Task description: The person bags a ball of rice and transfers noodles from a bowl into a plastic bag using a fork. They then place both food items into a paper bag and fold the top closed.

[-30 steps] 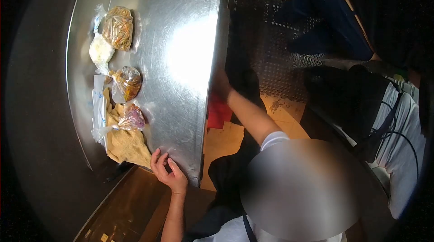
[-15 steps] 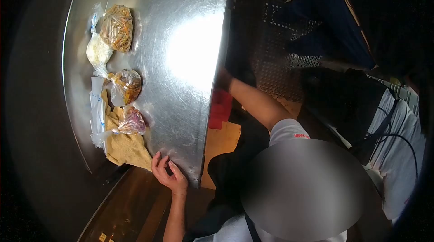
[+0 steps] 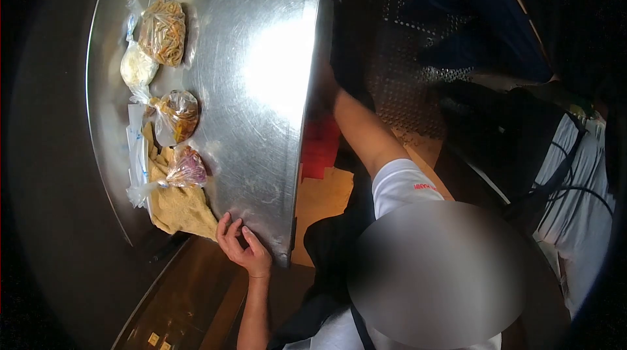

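Observation:
My left hand (image 3: 244, 246) rests at the near corner of the steel table (image 3: 251, 167), its fingers loosely apart and holding nothing. Right beside its fingertips lies a tan cloth (image 3: 179, 209). A small clear bag of purplish food (image 3: 187, 168) sits on that cloth. My right arm reaches down below the table's edge, where shadow and the tabletop hide most of my right hand (image 3: 328, 84); its fingers do not show. Below the table, near that arm, is something red (image 3: 320, 149).
Along the table's far side are a knotted bag of brown-orange food (image 3: 177, 119), a bag of pale stuff (image 3: 138, 66), a bag of noodle-like strips (image 3: 163, 33) and white packaging (image 3: 136, 147). A perforated dark mat (image 3: 408, 82) covers the floor; white cloth (image 3: 568, 186) hangs at right.
The view has shifted slightly, so the table and bags appear a little farther up and left. My left hand stays at the corner; my right arm remains below the edge.

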`<state>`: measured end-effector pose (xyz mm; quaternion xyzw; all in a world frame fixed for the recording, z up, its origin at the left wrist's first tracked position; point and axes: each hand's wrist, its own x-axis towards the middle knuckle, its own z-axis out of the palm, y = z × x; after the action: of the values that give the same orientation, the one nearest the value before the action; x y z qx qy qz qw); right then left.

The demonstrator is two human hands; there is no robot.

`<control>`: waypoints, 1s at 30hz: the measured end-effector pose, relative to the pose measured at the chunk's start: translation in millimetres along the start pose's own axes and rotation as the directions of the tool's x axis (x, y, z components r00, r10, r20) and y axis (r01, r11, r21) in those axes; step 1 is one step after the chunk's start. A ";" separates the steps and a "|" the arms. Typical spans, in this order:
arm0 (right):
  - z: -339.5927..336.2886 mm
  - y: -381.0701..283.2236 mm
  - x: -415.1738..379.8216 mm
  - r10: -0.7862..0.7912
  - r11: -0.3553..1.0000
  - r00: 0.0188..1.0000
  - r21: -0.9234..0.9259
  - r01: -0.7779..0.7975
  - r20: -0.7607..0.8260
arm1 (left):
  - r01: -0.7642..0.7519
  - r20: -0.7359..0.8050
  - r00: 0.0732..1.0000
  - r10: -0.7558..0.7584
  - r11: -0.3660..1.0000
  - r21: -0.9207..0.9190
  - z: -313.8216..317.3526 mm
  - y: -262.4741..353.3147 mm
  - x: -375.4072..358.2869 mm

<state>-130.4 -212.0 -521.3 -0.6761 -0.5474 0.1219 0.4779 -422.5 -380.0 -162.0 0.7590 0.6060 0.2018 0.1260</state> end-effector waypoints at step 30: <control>-110.2 -0.8 10.9 0.675 0.737 0.737 0.012 -0.675 0.036 | -0.016 0.017 1.000 0.016 1.000 -0.020 -4.5 -6.0 -1.0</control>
<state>-51.0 -259.2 -460.1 -0.8208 -0.2705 0.3031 0.4017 -430.0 -379.8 -160.8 0.7643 0.5968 0.2023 0.1372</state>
